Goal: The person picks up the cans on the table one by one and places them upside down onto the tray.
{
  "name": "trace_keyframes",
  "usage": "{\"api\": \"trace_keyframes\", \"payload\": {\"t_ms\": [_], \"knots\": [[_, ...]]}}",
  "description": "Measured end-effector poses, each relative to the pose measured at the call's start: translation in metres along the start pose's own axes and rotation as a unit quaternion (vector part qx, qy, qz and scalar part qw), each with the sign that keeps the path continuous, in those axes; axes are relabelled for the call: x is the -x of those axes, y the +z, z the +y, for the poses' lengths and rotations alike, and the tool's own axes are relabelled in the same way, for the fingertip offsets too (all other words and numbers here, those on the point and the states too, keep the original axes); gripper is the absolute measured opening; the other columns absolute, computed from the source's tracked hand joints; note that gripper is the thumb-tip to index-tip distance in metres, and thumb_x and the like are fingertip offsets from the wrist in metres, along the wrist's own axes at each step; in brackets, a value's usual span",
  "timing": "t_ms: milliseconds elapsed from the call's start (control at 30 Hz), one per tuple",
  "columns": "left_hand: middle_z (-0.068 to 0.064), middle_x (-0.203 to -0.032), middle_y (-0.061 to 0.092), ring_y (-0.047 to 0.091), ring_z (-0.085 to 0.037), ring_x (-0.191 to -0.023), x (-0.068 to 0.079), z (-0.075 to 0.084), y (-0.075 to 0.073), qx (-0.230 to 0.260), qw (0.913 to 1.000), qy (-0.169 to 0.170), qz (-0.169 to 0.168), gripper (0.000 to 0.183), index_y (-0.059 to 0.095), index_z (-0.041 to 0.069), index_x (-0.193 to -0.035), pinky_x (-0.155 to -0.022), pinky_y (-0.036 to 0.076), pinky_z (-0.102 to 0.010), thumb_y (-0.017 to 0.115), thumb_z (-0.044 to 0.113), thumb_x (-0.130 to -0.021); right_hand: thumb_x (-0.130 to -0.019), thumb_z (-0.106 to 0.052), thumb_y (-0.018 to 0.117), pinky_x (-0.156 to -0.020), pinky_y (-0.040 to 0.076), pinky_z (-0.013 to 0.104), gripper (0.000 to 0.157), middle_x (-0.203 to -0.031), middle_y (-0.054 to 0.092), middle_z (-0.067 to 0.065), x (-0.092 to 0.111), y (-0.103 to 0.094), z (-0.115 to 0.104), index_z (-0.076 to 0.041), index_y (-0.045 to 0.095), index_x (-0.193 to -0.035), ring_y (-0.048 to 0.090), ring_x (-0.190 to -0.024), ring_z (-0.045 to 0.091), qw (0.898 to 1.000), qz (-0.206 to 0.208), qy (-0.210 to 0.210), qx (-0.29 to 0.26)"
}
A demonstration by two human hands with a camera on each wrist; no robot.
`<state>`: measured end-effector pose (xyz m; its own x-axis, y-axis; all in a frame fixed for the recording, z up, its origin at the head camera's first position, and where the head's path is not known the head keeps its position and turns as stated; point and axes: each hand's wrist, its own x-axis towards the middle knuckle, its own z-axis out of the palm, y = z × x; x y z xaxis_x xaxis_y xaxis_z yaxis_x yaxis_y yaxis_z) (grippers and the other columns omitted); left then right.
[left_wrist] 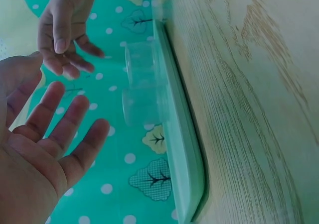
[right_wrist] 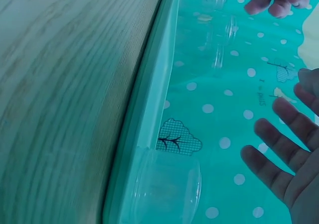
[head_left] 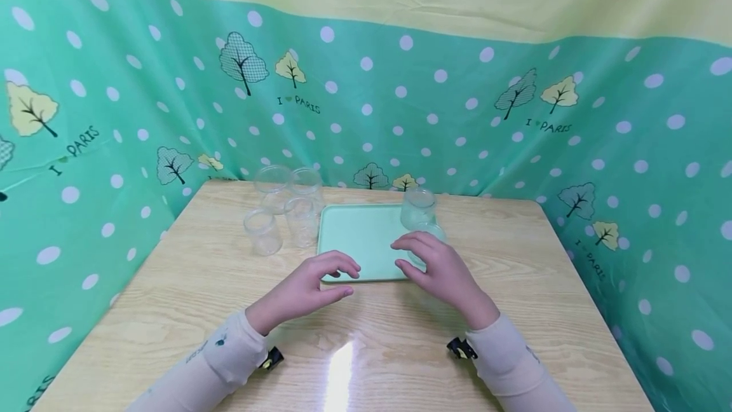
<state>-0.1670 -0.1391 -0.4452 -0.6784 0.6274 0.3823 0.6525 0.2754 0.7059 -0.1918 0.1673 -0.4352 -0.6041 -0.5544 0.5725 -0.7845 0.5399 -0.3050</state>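
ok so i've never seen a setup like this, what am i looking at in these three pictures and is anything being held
There is no robot here: these are a person's bare left hand and right hand, in pale sleeves. The wide picture comes from a camera worn on the head, looking forward and down. The other two come from cameras on the wrists, so they look tilted and close up.

On the wooden table lies a light green tray. Two clear containers stand at its right side, and four more clear containers stand to its left. A patterned cloth hangs around the table.

Nothing is held: both hands are empty, in the air near the tray.
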Motion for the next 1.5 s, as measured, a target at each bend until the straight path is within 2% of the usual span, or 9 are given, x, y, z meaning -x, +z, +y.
{"api": "trace_keyframes", "payload": {"t_ms": [300, 467, 633, 800, 967, 1167, 1333, 1500], "knots": [[0.012, -0.122, 0.065, 0.062, -0.01, -0.115, 0.002, -0.003, -0.002, -0.024, 0.9994, 0.017, 0.017, 0.033, 0.067, 0.028, -0.116, -0.088, 0.057, -0.033, 0.079, 0.01, -0.091, -0.091, -0.019, 0.079, -0.096, 0.057, 0.035, 0.03, -0.12, 0.07, -0.002, -0.002, 0.002, -0.005, -0.014, 0.071, -0.12, 0.065, -0.116, 0.017, 1.0, 0.004, -0.021, 0.001], [0.008, -0.123, 0.066, 0.061, -0.01, -0.117, 0.001, -0.003, -0.002, -0.037, 0.9991, 0.021, 0.006, 0.032, 0.067, 0.028, -0.117, -0.092, 0.057, -0.037, 0.078, 0.011, -0.092, -0.091, -0.019, 0.079, -0.097, 0.057, 0.034, 0.03, -0.12, 0.069, -0.002, -0.002, 0.003, -0.004, -0.014, 0.071, -0.12, 0.065, -0.116, 0.017, 1.0, 0.003, -0.02, 0.003], [0.011, -0.122, 0.065, 0.061, -0.008, -0.118, 0.002, 0.004, -0.007, -0.088, 0.9959, 0.008, -0.018, 0.027, 0.067, 0.027, -0.117, -0.098, 0.055, -0.032, 0.076, 0.019, -0.094, -0.092, -0.021, 0.078, -0.098, 0.056, 0.033, 0.03, -0.121, 0.069, -0.003, 0.0, 0.004, -0.003, -0.015, 0.071, -0.12, 0.064, -0.117, 0.015, 1.0, 0.003, -0.018, 0.011], [0.013, -0.121, 0.064, 0.061, -0.009, -0.116, -0.002, 0.011, -0.022, -0.172, 0.9837, -0.011, -0.051, 0.027, 0.068, 0.024, -0.119, -0.097, 0.055, -0.032, 0.077, 0.022, -0.093, -0.091, -0.02, 0.079, -0.097, 0.056, 0.033, 0.03, -0.121, 0.069, -0.004, 0.0, 0.003, -0.003, -0.015, 0.072, -0.12, 0.064, -0.117, 0.015, 1.0, 0.005, -0.017, 0.016], [0.007, -0.119, 0.065, 0.062, -0.016, -0.114, -0.01, 0.021, -0.046, -0.246, 0.9646, -0.035, -0.09, 0.029, 0.069, 0.02, -0.119, -0.095, 0.055, -0.037, 0.078, 0.023, -0.092, -0.091, -0.02, 0.079, -0.096, 0.057, 0.034, 0.03, -0.12, 0.069, -0.003, -0.001, 0.003, -0.004, -0.014, 0.072, -0.119, 0.065, -0.115, 0.016, 1.0, 0.008, -0.025, 0.017], [0.002, -0.12, 0.066, 0.064, -0.021, -0.113, -0.025, 0.027, -0.068, -0.309, 0.9425, -0.051, -0.117, 0.031, 0.07, 0.017, -0.12, -0.094, 0.056, -0.039, 0.078, 0.024, -0.091, -0.093, -0.024, 0.077, -0.097, 0.056, 0.03, 0.027, -0.119, 0.068, -0.005, 0.0, 0.004, -0.005, -0.017, 0.071, -0.119, 0.065, -0.115, 0.013, 0.999, -0.021, -0.023, 0.023], [-0.003, -0.122, 0.066, 0.063, -0.025, -0.114, -0.036, 0.02, -0.086, -0.315, 0.937, -0.079, -0.128, 0.033, 0.07, 0.013, -0.122, -0.095, 0.055, -0.042, 0.078, 0.021, -0.091, -0.095, -0.025, 0.076, -0.096, 0.057, 0.03, 0.025, -0.119, 0.068, -0.006, 0.001, 0.006, -0.007, -0.02, 0.071, -0.119, 0.065, -0.114, 0.012, 0.999, -0.04, -0.015, 0.024], [-0.006, -0.124, 0.065, 0.063, -0.027, -0.117, -0.044, 0.008, -0.105, -0.314, 0.9344, -0.119, -0.118, 0.035, 0.07, 0.012, -0.123, -0.097, 0.055, -0.045, 0.078, 0.019, -0.09, -0.095, -0.025, 0.075, -0.095, 0.057, 0.031, 0.024, -0.119, 0.068, -0.007, 0.0, 0.005, -0.008, -0.019, 0.071, -0.118, 0.065, -0.113, 0.011, 0.998, -0.051, -0.013, 0.022]]}}
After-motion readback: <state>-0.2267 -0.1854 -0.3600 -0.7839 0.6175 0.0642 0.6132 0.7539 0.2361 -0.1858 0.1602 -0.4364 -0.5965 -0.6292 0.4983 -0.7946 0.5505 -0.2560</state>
